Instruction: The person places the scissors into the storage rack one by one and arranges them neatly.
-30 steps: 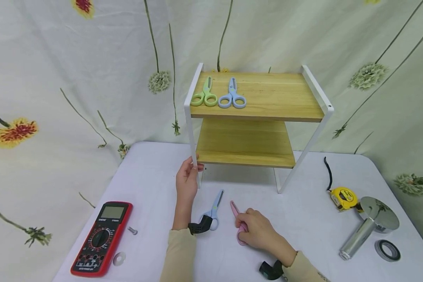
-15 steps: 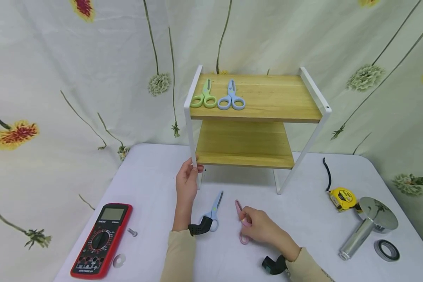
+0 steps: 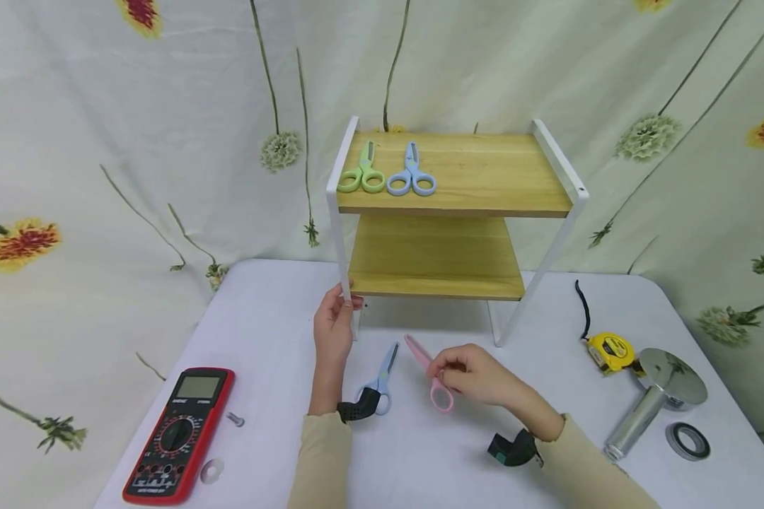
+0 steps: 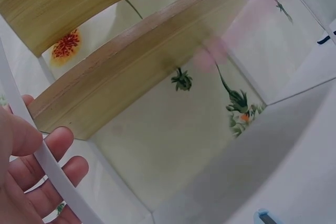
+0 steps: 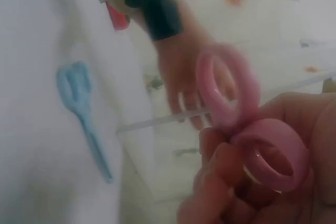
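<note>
My right hand (image 3: pixel 480 376) pinches a pair of pink scissors (image 3: pixel 442 397) by the handles, lifted above the table with the blades toward the shelf. The right wrist view shows both pink finger loops (image 5: pixel 247 93) close up. With thumb and fingers, my left hand (image 3: pixel 333 329) grips the white left leg (image 4: pixel 52 169) of a two-tier wooden shelf (image 3: pixel 484 170). Beside my left wrist, blue scissors (image 3: pixel 382 378) lie on the table, partly covered by the wrist camera. Green scissors (image 3: pixel 366 170) and another blue pair (image 3: pixel 411 170) lie side by side on the top board's left.
To the left lie a red-and-black multimeter (image 3: pixel 180 435), a bolt (image 3: pixel 235 419) and a washer (image 3: pixel 212 471). At right are a yellow tape measure (image 3: pixel 611 352), a shiny metal piece with a round plate (image 3: pixel 671 378) and a roll of black tape (image 3: pixel 687 441). A floral cloth hangs behind.
My right hand has raised the pink scissors off the table, and their blades have swung leftward. My left hand stays on the shelf leg. The head view has shifted slightly.
</note>
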`<act>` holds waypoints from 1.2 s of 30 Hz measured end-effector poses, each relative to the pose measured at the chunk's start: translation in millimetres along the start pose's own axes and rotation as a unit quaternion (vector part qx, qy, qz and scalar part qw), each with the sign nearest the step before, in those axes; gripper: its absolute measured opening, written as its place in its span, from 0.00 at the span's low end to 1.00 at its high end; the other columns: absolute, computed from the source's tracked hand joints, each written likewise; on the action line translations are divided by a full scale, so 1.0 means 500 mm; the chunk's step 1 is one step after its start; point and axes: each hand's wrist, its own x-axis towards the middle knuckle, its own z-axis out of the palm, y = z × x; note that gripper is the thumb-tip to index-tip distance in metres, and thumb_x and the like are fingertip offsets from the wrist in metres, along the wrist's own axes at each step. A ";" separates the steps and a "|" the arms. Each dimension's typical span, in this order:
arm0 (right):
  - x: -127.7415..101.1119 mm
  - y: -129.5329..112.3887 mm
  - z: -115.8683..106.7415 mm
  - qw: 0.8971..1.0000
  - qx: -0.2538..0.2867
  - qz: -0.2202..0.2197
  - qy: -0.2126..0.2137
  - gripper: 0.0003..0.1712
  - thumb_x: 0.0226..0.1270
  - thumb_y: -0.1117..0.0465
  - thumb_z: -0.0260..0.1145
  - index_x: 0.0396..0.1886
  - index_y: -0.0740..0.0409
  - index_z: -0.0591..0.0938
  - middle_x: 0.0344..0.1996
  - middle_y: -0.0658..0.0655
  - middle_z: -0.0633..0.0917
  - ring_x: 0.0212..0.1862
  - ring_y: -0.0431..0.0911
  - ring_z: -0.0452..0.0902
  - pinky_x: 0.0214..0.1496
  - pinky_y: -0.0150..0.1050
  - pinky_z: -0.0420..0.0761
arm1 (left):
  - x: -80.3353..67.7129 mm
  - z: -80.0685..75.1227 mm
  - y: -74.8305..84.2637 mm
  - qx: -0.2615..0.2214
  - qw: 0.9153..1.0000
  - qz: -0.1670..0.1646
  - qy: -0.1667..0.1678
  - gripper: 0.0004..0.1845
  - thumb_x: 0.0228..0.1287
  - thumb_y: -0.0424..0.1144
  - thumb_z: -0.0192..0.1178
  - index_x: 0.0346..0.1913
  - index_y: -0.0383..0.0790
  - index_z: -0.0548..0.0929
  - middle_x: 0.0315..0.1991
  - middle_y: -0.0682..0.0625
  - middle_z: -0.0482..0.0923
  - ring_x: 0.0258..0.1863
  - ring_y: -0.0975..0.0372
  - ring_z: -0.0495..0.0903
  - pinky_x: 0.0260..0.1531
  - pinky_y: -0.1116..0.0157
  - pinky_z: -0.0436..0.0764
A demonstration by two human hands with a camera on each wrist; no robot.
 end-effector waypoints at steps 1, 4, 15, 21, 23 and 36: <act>0.001 -0.021 -0.014 1.000 -0.007 -0.012 0.004 0.11 0.66 0.71 0.57 0.40 0.69 0.85 0.21 0.47 0.77 0.23 0.32 0.68 0.25 0.28 0.69 | 0.000 -0.001 -0.001 0.000 1.000 0.000 0.000 0.20 0.77 0.28 0.48 0.65 0.38 0.79 0.44 0.34 0.83 0.40 0.71 0.81 0.60 0.56 0.75; 0.003 -0.094 -0.060 0.999 -0.022 -0.029 0.023 0.11 0.68 0.71 0.58 0.42 0.67 0.86 0.25 0.51 0.79 0.24 0.34 0.69 0.25 0.30 0.70 | 0.001 -0.001 0.000 0.000 1.000 -0.006 -0.001 0.20 0.77 0.28 0.48 0.65 0.39 0.79 0.45 0.33 0.83 0.41 0.69 0.81 0.60 0.55 0.74; 0.023 -0.304 -0.197 0.985 -0.034 -0.112 0.127 0.09 0.64 0.71 0.63 0.41 0.69 0.86 0.28 0.47 0.87 0.27 0.38 0.75 0.28 0.29 0.76 | 0.002 -0.001 0.001 -0.006 1.000 -0.004 -0.003 0.19 0.77 0.29 0.48 0.65 0.38 0.79 0.44 0.32 0.82 0.40 0.70 0.81 0.58 0.55 0.73; 0.080 -0.352 -0.263 0.976 -0.065 -0.063 0.197 0.12 0.66 0.65 0.66 0.45 0.68 0.86 0.28 0.43 0.86 0.27 0.37 0.72 0.28 0.28 0.74 | 0.001 0.000 0.002 -0.004 1.000 -0.010 -0.003 0.19 0.78 0.29 0.48 0.65 0.39 0.79 0.45 0.34 0.82 0.41 0.71 0.80 0.60 0.56 0.74; 0.105 -0.355 -0.281 0.972 -0.073 -0.056 0.214 0.14 0.65 0.63 0.67 0.46 0.68 0.86 0.30 0.44 0.86 0.27 0.37 0.72 0.28 0.27 0.73 | 0.000 -0.002 0.003 -0.004 1.000 -0.013 -0.004 0.19 0.78 0.29 0.47 0.66 0.39 0.78 0.45 0.34 0.82 0.41 0.71 0.80 0.59 0.57 0.75; 0.169 -0.346 -0.335 0.954 -0.195 0.020 0.227 0.25 0.63 0.52 0.72 0.56 0.60 0.85 0.38 0.53 0.81 0.40 0.44 0.67 0.38 0.31 0.64 | 0.003 -0.006 -0.001 0.008 1.000 -0.014 -0.004 0.19 0.77 0.29 0.49 0.66 0.37 0.78 0.43 0.40 0.84 0.41 0.71 0.82 0.58 0.63 0.77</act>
